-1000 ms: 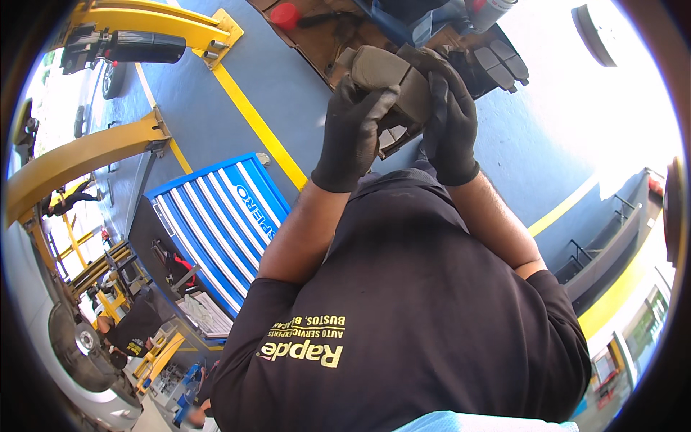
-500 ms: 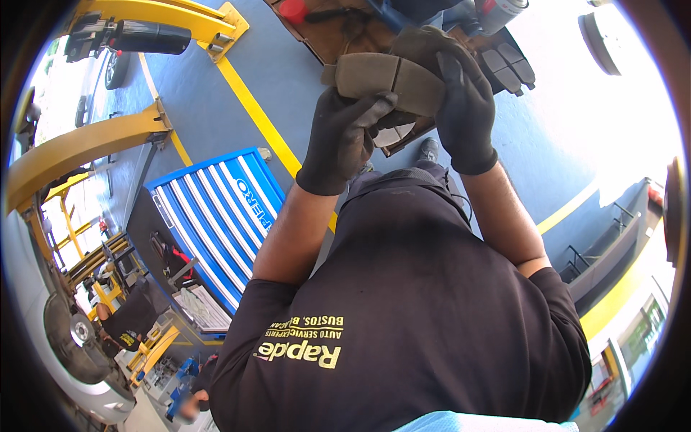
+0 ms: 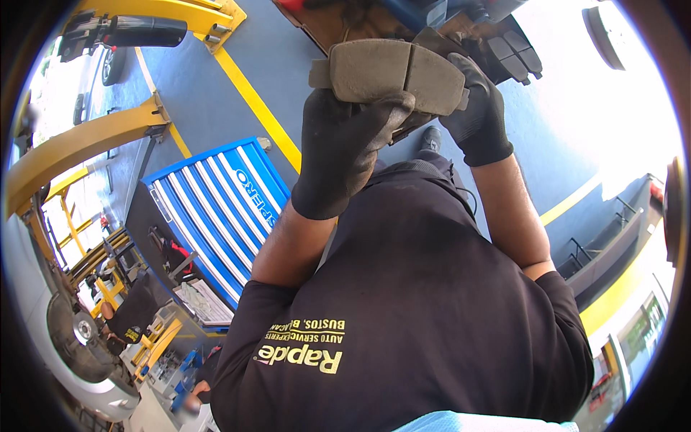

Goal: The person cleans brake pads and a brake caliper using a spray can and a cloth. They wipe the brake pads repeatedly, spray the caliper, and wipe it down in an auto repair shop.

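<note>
In my left hand [image 3: 338, 147], gloved in black, is a worn grey brake pad [image 3: 368, 70]. Its grooved friction face is turned up toward me, and the thumb presses its lower edge. My right hand [image 3: 481, 111], also in a black glove, is closed at the right end of this pad. A second brake pad [image 3: 434, 41] shows a dark edge behind the first, by the right fingers; most of it is hidden. Beyond the right hand, another grooved brake pad [image 3: 512, 56] lies by a brown box [image 3: 335, 21].
A blue tool cabinet [image 3: 216, 209] with white-striped drawers stands to the left. Yellow lift arms [image 3: 86, 137] reach in at the far left, above a silver car [image 3: 93, 389] with an exposed wheel hub. Other people work at the lower left. My shoe [image 3: 431, 138] is below the pads.
The front pad has come closer and tilted, its right end dropping. My right hand has shifted right and lower, and the rear pad is now mostly covered by the front one.
</note>
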Demonstrator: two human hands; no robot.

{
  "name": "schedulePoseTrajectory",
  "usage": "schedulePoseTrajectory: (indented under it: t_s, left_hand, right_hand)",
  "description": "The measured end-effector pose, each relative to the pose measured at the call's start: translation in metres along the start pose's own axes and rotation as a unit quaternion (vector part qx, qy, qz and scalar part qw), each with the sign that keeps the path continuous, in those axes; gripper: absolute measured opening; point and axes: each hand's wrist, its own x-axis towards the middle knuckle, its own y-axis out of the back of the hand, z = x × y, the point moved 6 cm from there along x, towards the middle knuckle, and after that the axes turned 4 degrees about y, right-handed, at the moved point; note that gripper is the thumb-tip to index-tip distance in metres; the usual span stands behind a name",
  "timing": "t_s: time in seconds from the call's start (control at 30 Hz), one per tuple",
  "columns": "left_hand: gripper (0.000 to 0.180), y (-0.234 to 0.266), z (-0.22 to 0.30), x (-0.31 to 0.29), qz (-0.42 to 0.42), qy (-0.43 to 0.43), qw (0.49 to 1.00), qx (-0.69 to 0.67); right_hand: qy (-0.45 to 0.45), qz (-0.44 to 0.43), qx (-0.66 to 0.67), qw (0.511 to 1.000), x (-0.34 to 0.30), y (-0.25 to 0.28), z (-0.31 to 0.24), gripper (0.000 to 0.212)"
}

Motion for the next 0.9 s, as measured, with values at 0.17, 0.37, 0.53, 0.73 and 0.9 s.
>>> schedulePoseTrajectory:
  t_s: [0.17,0.37,0.53,0.73,0.9]
  left_hand:
    - [0.023,0.002,0.008,-0.007,0.033,-0.045,0.993,0.105]
    - [0.028,0.003,0.006,-0.003,0.056,0.055,0.995,-0.068]
    - [0.028,0.003,0.002,-0.004,0.072,-0.012,0.996,0.05]
    - [0.026,0.002,-0.011,0.006,0.029,-0.07,0.988,0.136]
    - [0.019,0.003,-0.02,0.008,0.012,-0.015,0.998,0.065]
  right_hand:
    - [-0.062,0.004,0.064,0.996,-0.008,-0.006,0.026,0.047]
    - [-0.094,0.071,0.138,0.983,-0.012,0.001,0.036,0.04]
    - [0.032,0.126,0.133,0.982,0.014,0.028,-0.021,0.034]
    - [0.255,0.027,0.03,0.966,0.03,0.019,-0.114,0.036]
    - [0.279,-0.032,0.049,0.958,0.041,0.008,-0.104,0.035]
